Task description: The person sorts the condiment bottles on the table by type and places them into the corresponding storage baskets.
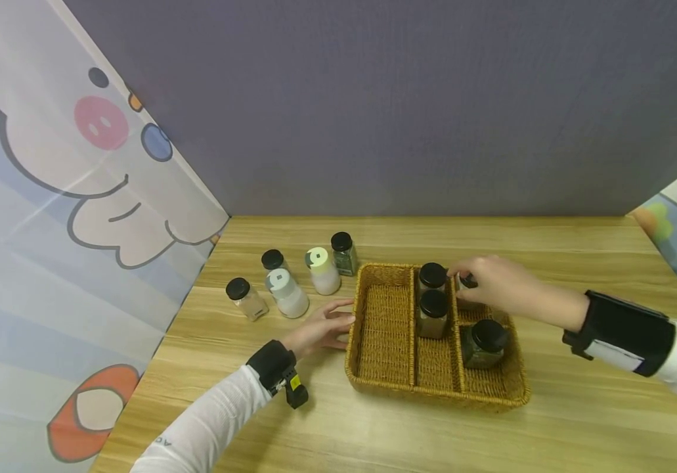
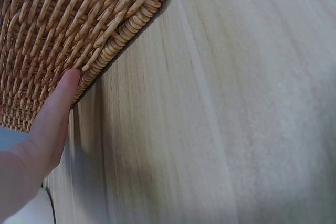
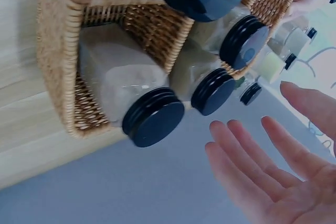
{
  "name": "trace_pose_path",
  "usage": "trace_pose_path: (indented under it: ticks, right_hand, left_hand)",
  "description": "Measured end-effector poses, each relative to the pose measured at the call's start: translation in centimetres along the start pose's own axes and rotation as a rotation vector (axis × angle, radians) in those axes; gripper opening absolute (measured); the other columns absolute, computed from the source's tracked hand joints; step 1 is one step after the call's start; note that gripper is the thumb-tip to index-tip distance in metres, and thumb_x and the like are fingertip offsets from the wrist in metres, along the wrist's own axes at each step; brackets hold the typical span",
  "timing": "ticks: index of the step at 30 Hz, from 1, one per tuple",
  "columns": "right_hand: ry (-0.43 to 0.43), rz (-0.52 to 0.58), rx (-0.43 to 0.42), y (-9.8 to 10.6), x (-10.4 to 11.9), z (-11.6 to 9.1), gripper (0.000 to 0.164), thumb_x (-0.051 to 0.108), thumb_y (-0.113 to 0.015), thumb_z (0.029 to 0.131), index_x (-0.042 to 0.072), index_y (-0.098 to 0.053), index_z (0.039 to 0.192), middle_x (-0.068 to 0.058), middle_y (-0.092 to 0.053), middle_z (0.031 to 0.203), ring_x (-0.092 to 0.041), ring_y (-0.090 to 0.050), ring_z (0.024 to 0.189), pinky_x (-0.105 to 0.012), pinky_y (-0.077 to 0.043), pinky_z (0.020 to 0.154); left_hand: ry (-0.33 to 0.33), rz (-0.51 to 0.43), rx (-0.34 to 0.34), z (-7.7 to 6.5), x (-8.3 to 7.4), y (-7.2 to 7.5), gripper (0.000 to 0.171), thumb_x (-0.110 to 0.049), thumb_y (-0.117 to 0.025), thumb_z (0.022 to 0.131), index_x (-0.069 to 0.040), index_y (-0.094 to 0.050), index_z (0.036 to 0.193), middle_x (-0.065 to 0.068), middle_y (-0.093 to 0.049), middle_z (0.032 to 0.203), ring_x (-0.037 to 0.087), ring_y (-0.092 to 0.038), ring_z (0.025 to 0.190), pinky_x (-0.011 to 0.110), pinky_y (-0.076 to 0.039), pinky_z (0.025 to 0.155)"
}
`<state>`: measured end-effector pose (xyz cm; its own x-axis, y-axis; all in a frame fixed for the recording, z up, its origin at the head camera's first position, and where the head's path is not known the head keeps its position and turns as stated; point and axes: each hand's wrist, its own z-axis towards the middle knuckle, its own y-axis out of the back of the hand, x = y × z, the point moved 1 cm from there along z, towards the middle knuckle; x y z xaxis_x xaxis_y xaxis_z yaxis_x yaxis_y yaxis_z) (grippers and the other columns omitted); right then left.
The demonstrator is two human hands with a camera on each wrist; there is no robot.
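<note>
A woven wicker basket (image 1: 383,328) with compartments sits on the table. My left hand (image 1: 323,326) rests against its left wall; in the left wrist view the straight fingers (image 2: 55,108) touch the weave. My right hand (image 1: 492,279) is over the far right compartment, beside a black-lidded jar (image 1: 467,282) that it partly hides. The right wrist view shows that jar (image 3: 118,72) standing in the corner, apart from the spread fingers of my right hand (image 3: 278,182). Two black-lidded jars (image 1: 433,315) stand in the middle compartment. Another jar (image 1: 482,345) with dark green contents stands at near right.
Left of the basket stand a green-filled jar (image 1: 345,256), two pale-capped shakers (image 1: 288,295) and two more black-lidded jars (image 1: 247,299). A dark grey panel (image 1: 421,112) rises behind the table, and a printed curtain (image 1: 66,263) hangs at left.
</note>
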<state>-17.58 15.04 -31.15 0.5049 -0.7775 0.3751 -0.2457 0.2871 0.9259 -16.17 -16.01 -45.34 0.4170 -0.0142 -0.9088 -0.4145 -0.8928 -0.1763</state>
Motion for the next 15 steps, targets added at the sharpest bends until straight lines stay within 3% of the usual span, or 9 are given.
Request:
trace_pose_path:
  ticks: [3,8,15]
  right_hand:
    - [-0.015,0.025,-0.014,0.0,-0.7,-0.3,0.033,0.013,-0.065,0.078,-0.001,-0.061,0.108,-0.015,-0.064,0.092,-0.028,-0.060,0.082,-0.038,-0.051,0.063]
    - [-0.033,0.059,-0.083,0.1,-2.0,-1.0,0.032,0.012,-0.065,0.078,-0.002,-0.060,0.107,-0.018,-0.064,0.092,-0.030,-0.060,0.082,-0.041,-0.051,0.065]
    - [-0.010,0.097,-0.195,0.1,-3.8,-2.3,0.026,0.009,-0.063,0.079,-0.003,-0.061,0.102,-0.020,-0.063,0.095,-0.032,-0.059,0.083,-0.046,-0.050,0.069]
  left_hand:
    - [-0.001,0.004,0.007,0.0,0.0,0.0,0.058,-0.017,-0.052,0.089,-0.009,-0.023,0.139,0.026,-0.031,0.134,0.038,-0.039,0.118,0.050,-0.044,0.086]
    - [-0.015,0.024,0.005,0.5,0.7,0.5,0.065,-0.026,-0.059,0.085,-0.011,-0.026,0.138,0.024,-0.035,0.132,0.035,-0.043,0.115,0.049,-0.045,0.085]
    - [-0.004,0.002,0.009,0.1,0.1,0.1,0.058,-0.018,-0.052,0.089,-0.009,-0.024,0.138,0.026,-0.032,0.134,0.038,-0.040,0.118,0.048,-0.045,0.086]
